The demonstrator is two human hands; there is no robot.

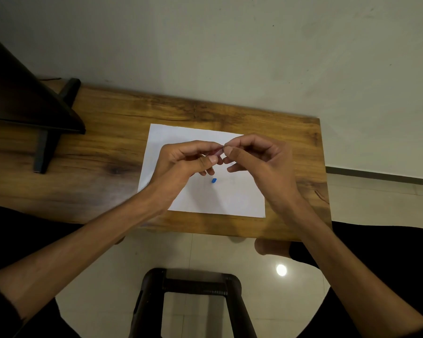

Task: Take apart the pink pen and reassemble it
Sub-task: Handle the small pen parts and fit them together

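Both hands meet above the white sheet of paper [230, 203] on the wooden table [108, 152]. My left hand [181, 159] grips the pink pen [218, 152], of which only a short pinkish bit shows between the fingertips. My right hand [259, 157] pinches the pen's end with thumb and forefinger. Most of the pen is hidden by the fingers. A small blue pen part [214, 180] lies on the paper just below the hands.
A dark stand with black legs [47, 147] occupies the table's left side. The wall runs right behind the table. A dark stool frame [193, 289] stands on the tiled floor in front of the table's near edge.
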